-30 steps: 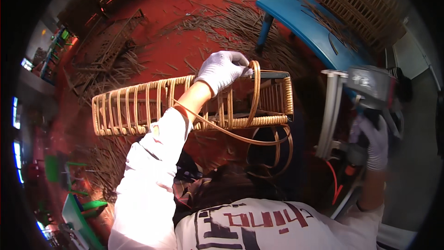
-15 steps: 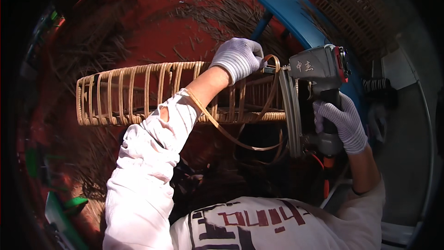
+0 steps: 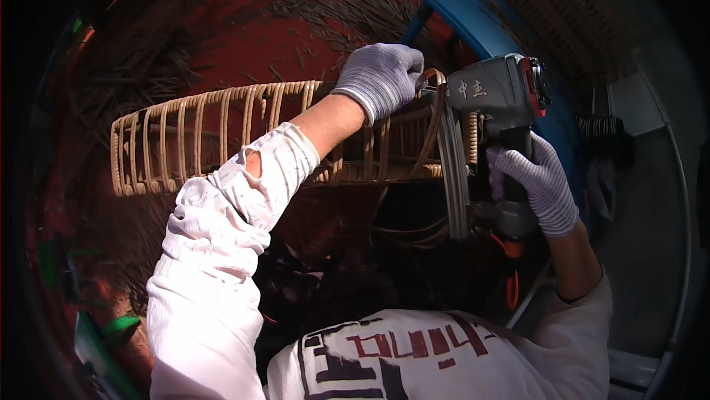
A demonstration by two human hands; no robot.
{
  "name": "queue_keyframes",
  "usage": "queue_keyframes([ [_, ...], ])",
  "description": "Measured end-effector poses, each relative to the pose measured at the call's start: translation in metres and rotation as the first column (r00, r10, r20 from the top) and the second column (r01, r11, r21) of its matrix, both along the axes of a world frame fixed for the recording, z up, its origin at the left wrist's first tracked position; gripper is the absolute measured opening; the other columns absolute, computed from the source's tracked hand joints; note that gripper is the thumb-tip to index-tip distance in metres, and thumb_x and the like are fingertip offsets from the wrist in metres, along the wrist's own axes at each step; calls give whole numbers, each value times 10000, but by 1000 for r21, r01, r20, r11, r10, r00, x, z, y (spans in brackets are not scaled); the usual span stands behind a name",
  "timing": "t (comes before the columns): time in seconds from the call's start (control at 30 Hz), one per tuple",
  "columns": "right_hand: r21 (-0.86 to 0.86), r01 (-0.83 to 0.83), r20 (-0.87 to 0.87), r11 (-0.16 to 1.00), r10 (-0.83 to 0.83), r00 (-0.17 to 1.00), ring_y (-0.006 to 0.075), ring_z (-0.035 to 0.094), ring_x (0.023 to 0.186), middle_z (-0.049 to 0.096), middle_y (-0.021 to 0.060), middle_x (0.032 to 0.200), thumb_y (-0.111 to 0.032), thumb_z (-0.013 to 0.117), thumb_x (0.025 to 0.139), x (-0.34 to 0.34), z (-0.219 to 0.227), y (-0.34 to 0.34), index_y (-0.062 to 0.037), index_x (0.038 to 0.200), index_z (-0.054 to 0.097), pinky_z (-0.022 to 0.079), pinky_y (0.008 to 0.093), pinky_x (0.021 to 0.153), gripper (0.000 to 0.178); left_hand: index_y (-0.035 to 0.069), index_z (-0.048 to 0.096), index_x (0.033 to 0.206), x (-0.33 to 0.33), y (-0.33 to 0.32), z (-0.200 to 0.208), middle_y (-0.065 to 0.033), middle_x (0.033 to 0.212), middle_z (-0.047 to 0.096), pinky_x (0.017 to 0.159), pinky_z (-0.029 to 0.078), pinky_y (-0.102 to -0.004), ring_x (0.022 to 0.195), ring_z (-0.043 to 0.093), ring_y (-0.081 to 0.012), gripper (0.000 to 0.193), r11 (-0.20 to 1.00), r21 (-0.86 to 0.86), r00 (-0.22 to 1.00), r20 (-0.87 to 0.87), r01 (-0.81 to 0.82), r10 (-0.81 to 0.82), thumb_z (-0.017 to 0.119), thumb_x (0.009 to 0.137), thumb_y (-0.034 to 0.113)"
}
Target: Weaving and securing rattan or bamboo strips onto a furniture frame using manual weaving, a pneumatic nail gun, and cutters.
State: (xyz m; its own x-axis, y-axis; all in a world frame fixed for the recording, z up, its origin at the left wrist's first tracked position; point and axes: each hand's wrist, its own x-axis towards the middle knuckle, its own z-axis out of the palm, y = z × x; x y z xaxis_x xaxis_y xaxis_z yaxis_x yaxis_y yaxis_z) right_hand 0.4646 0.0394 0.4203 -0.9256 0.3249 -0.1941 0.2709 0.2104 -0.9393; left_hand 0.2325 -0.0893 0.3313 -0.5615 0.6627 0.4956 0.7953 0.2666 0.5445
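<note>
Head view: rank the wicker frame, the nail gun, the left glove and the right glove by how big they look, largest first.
1. Wicker frame
2. Nail gun
3. Left glove and right glove: too alike to rank.

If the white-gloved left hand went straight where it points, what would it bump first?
Probably the thin tan rattan strip bent just ahead, then the grey metal nail gun; depth is unclear.
</note>
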Motion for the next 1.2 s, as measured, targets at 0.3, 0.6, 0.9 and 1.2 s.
queue_keyframes([
  [0.3,59,-15,-16,998,16,1000,89,632,613,663,49,748,-120,683,950,-3,-8,-4,1,1036,628,553,258,571,158,161,752,921,-12,7,5,-132,898,719,794,552,-423,867,688,-342,240,983,-184,991,133,-7,32,680,853,379],
  [0.6,46,-36,-39,998,38,999,92,628,591,671,54,754,-128,681,957,-9,-4,-10,6,1028,626,549,257,555,161,129,754,978,-12,5,9,-120,986,738,857,552,-406,941,703,-316,358,971,-237,974,222,19,35,679,863,460],
  [0.9,110,-43,0,993,43,999,91,622,577,660,43,721,-184,689,962,-11,0,-16,-7,1006,632,546,254,558,191,189,763,1050,-7,1,20,-114,1075,734,918,549,-435,1020,695,-327,291,953,-299,960,276,46,40,646,895,405],
  [1.2,59,-12,73,998,7,997,123,600,526,620,52,628,-251,654,975,-20,7,-18,-31,940,607,516,286,536,228,188,760,1068,-5,1,21,-112,1089,733,923,550,-435,1023,697,-324,303,951,-308,959,278,39,51,634,909,412],
])
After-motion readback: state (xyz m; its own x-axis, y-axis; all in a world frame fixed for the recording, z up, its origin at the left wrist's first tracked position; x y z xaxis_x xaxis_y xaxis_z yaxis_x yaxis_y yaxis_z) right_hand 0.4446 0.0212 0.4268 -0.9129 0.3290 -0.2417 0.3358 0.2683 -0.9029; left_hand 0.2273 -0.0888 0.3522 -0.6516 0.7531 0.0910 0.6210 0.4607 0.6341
